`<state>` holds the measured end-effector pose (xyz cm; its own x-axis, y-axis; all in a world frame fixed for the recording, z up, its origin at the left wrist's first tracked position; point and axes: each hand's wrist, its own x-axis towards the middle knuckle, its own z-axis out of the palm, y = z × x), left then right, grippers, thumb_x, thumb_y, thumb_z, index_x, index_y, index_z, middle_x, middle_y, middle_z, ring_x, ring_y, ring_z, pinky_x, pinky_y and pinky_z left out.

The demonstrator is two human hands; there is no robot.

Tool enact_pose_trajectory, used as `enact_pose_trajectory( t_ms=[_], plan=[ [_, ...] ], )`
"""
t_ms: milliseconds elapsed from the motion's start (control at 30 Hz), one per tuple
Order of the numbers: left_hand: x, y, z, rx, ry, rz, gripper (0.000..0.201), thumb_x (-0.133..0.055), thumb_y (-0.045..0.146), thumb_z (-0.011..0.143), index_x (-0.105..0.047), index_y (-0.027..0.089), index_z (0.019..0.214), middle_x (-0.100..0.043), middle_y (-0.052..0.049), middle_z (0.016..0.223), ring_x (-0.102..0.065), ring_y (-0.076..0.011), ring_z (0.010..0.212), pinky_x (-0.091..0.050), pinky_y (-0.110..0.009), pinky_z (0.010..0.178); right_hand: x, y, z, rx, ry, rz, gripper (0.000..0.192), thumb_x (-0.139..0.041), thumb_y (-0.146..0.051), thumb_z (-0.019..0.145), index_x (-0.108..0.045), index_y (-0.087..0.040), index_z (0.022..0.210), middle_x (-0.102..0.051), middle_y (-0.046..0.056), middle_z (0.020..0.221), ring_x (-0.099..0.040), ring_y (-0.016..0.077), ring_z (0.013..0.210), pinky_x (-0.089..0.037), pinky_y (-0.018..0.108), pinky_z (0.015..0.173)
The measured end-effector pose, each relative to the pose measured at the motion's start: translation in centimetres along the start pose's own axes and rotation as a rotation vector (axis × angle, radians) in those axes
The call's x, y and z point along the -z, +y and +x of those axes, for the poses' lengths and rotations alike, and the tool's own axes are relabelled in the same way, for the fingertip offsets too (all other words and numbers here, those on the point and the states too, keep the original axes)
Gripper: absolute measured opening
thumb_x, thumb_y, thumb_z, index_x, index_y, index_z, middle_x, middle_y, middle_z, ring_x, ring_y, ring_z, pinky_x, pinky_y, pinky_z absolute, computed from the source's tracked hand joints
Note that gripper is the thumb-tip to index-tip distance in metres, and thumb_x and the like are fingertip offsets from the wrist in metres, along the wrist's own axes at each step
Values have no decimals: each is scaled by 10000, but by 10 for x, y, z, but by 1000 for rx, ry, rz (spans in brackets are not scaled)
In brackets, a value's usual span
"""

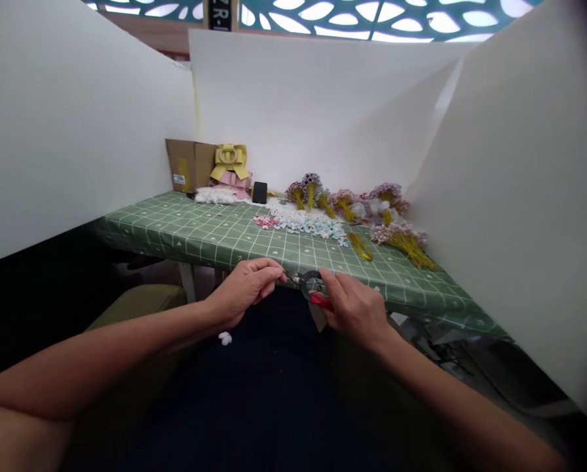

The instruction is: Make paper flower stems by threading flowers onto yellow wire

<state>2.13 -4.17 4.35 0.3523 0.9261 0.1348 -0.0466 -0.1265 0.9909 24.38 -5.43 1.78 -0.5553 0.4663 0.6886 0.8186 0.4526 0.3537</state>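
Observation:
My right hand (355,305) is closed around a pair of pliers (310,282) with a dark head and red handles. The jaws point left, toward my left hand (254,282). Thumb and forefinger of my left hand pinch something small and thin near the jaw tips; what it is, I cannot make out. A small white piece (225,337) shows below my left wrist, against dark clothing. Both hands are at the front edge of the green checked table (215,229). Beyond them lie pale blue and white flower pieces (313,224) and a few pink ones (266,221).
Bunches of beaded stems (404,242) lie at the right and back. A yellow bundle (360,246) lies nearer. A cardboard box (190,164), yellow and pink bows (230,167) and a black object (259,192) stand at the back left. White panels (323,111) enclose the table.

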Motion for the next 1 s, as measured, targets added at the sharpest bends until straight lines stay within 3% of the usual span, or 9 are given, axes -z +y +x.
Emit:
enact_pose_trajectory(
  t_ms=[233, 600, 900, 1000],
  plan=[
    [5, 3, -1, -69, -98, -25, 191, -584, 326, 835, -637, 148, 791, -440, 43, 547, -314, -52, 488, -184, -194, 461, 6, 11, 9, 45, 46, -43, 373, -466, -356, 927, -561, -82, 1162, -587, 73, 752, -499, 190, 659, -329, 308, 580],
    [10, 10, -3, 136, -313, -88, 163, -607, 268, 791, -619, 134, 699, -333, 57, 531, -209, -43, 464, -130, -193, 433, 16, 26, 11, 188, 153, -98, 356, -540, -322, 901, -545, -125, 1197, -545, 46, 714, -429, 177, 656, -286, 308, 590],
    [13, 15, -4, 154, -461, -35, 173, -620, 279, 760, -639, 115, 706, -505, 13, 588, -248, -31, 445, -141, -192, 409, 20, 29, 12, 281, 125, 32, 353, -554, -311, 892, -543, -102, 1177, -547, 43, 714, -434, 165, 643, -316, 300, 589],
    [13, 14, -4, 123, -455, -36, 181, -622, 290, 761, -647, 116, 719, -547, 0, 625, -268, -30, 445, -152, -190, 404, 19, 30, 11, 272, 112, 73, 355, -549, -310, 895, -540, -100, 1181, -547, 37, 706, -445, 157, 629, -313, 291, 573]
  ],
)
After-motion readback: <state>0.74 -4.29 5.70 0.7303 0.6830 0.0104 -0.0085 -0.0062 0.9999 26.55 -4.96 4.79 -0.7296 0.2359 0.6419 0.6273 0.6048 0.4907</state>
